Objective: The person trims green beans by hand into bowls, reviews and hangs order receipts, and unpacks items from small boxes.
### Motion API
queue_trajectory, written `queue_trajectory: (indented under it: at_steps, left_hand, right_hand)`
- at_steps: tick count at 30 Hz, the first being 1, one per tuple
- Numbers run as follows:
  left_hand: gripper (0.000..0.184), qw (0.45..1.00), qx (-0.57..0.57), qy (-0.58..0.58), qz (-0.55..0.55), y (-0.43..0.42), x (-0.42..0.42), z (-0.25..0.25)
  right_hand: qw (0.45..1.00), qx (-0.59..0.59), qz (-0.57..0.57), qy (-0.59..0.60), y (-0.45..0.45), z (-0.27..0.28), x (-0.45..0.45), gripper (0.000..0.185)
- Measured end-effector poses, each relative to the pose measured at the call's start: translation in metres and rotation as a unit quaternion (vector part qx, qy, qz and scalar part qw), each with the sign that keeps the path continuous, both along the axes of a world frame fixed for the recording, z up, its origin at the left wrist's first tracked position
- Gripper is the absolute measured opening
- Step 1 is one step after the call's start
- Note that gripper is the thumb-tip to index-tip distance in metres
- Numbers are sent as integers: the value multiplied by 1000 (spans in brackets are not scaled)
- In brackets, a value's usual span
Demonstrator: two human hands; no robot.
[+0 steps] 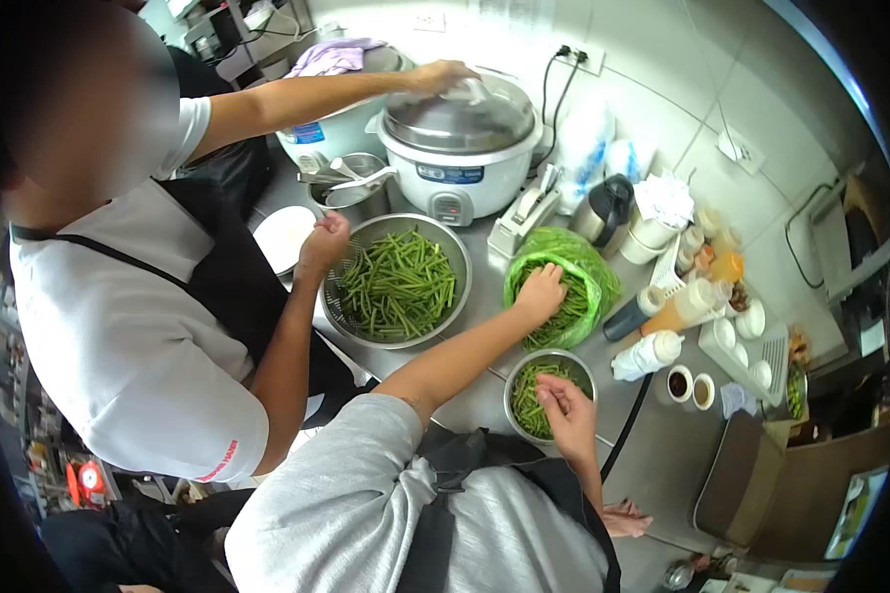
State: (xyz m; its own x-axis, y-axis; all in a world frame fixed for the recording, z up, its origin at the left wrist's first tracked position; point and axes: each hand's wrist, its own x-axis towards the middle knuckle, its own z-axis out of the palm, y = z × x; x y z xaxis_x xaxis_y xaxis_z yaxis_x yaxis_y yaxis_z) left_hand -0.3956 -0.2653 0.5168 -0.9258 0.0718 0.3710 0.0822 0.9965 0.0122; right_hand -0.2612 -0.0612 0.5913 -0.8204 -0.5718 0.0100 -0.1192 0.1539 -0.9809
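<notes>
My left hand [541, 295] reaches into a bright green plastic bag [600, 265] of cut green beans [567, 321]. Its fingers curl down onto the beans, with the tips partly hidden. Directly below the bag, my right hand [568, 413] hovers at the right side of a small metal bowl [510, 413], which also holds cut green beans [530, 400]. The right fingers are bent in toward the thumb, and whether anything is between them is hidden. A large perforated metal colander [465, 296] filled with longer green bean pieces [400, 282] stands to the left.
A co-worker [148, 326] at left holds the lid [485, 114] of a rice cooker [445, 178]. A metal pot with utensils [361, 203] and white plate [282, 240] are beside the colander. Sauce bottles [677, 304], small sauce cups [679, 383] and a dark thermal jug [603, 210] stand at right.
</notes>
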Motion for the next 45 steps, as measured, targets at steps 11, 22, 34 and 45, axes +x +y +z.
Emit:
queue_trajectory:
  at_steps: [11,22,34,45]
  left_hand:
    - [15,950,274,103,-108,-21,86,75]
    - [22,951,278,98,-96,7,181,101]
    - [21,974,224,26,12,39,211,102]
    - [21,864,486,-110,-79,50,213,86]
  right_hand:
    - [995,-22,-99,-4,2,-4,-35,41]
    - [999,24,-1,26,-7,16,-20,22]
    - [965,117,86,220,7,24,-2,26]
    - [897,-289,119,-312,29,5,-14,25]
